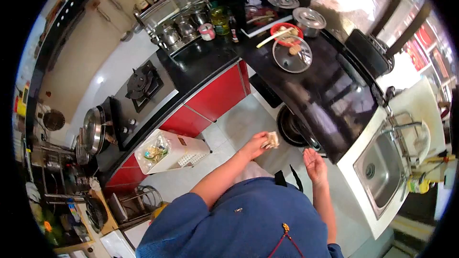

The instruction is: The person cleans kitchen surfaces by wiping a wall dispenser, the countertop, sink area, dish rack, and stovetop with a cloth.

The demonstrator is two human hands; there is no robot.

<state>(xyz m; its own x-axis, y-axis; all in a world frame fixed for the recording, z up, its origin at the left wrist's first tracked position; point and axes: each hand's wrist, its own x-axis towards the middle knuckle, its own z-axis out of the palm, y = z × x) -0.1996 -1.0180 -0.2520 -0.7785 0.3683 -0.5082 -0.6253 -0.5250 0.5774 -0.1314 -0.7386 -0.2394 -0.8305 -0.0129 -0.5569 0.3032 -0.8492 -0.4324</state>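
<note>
My left hand is closed on a small crumpled pale cloth, held out over the floor in front of my body. To the right, my right hand is held up near the corner of the black counter, palm showing and fingers stretched, with nothing in it. Between and beyond the hands stands a dark round pot or bin, partly under the counter edge.
A white bin with a bag stands left, before red cabinets. The gas stove is farther left. On the black counter are a glass lid, a red bowl and a steel pot. The sink is right.
</note>
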